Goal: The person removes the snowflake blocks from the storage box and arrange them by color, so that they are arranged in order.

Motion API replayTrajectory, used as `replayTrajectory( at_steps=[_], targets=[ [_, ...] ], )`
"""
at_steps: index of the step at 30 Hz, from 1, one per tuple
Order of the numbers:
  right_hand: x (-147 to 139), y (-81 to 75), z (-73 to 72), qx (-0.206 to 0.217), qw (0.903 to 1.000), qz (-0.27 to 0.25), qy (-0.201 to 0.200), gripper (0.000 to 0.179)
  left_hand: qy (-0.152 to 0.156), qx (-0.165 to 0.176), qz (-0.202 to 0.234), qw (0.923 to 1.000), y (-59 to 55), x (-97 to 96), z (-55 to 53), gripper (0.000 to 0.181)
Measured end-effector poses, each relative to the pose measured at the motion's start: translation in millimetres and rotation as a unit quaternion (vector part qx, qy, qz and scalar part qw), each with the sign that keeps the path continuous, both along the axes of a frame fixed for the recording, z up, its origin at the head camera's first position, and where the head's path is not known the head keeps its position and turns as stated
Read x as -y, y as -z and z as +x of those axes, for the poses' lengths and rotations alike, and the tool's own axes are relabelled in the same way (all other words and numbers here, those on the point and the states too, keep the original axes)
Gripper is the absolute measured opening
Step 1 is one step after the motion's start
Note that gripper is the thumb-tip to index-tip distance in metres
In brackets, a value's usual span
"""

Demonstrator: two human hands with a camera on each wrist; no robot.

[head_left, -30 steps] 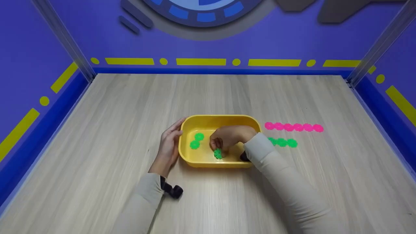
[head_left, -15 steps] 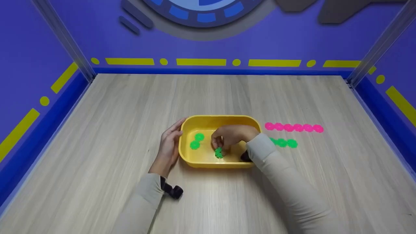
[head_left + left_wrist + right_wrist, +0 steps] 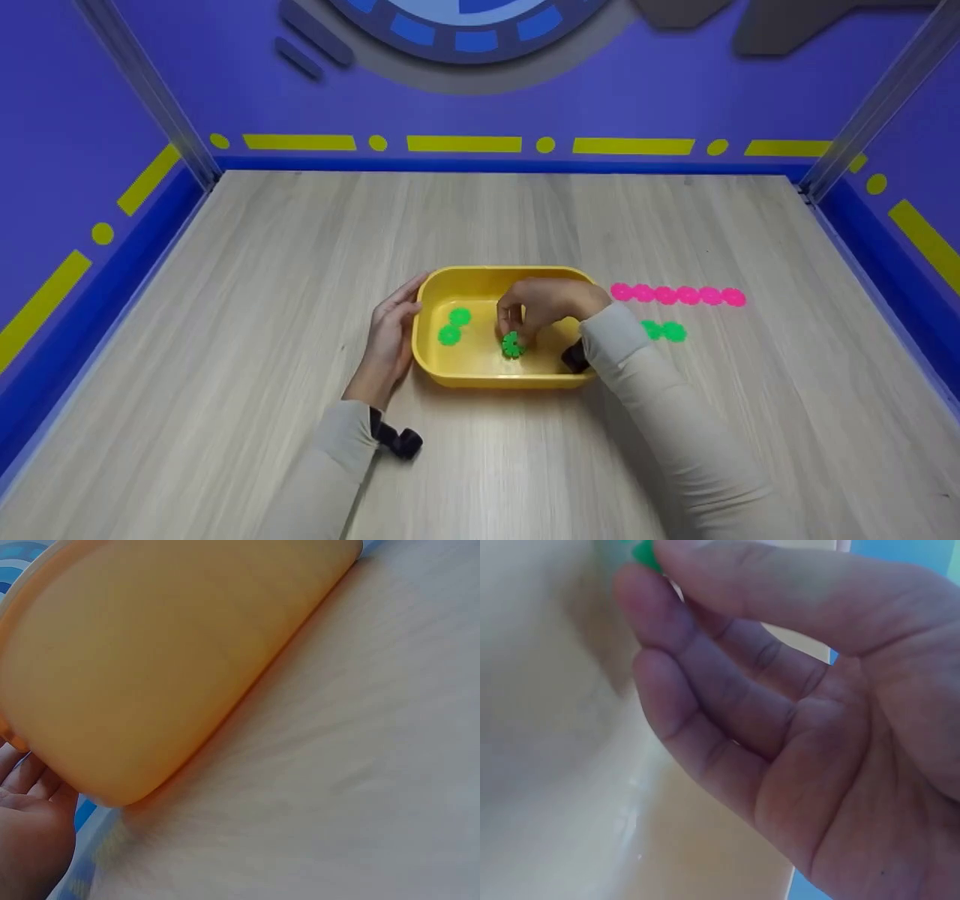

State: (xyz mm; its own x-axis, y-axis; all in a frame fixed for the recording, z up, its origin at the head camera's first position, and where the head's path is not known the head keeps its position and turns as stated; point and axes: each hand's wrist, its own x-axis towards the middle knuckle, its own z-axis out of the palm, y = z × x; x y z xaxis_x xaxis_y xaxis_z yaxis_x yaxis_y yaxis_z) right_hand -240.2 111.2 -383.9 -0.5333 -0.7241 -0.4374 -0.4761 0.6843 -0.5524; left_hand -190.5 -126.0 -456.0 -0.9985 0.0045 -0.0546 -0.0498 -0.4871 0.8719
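A yellow plastic bin (image 3: 510,381) stands mid-table. My left hand (image 3: 390,334) holds its left end, thumb at the rim and fingers along the outer wall; in the left wrist view part of that hand (image 3: 34,829) shows beside the bin's wall (image 3: 172,652). Inside the bin, my right hand (image 3: 547,307) pinches a green notched disc (image 3: 512,345), tilted up off the bin's floor. Only a green sliver of the disc (image 3: 646,555) shows between thumb and finger in the right wrist view. Two more green discs (image 3: 454,326) lie touching at the bin's left.
Right of the bin, several pink discs (image 3: 679,295) form a row on the wooden table (image 3: 480,217). In front of that row lie green discs (image 3: 664,330), partly hidden by the right sleeve. Blue-purple panels (image 3: 480,112) border the table at the back and sides.
My right hand has shifted slightly right and back, the pinched green disc with it. The right forearm now covers more of the green row. My left hand has stayed at the bin.
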Motion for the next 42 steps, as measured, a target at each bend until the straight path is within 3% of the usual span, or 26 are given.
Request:
replayTrajectory(
  at_steps=[19,42],
  targets=[
    [-21,-15.8,0.2,-0.008,0.9980,-0.029,0.055,0.017,0.000,0.003,-0.002,1.0000,2.2,0.2,-0.6,0.054],
    [-53,-26.6,7.4,-0.044,0.9939,-0.069,0.075,0.012,-0.002,0.016,-0.010,0.9998,-0.3,0.0,-0.8,0.054]
  ],
)
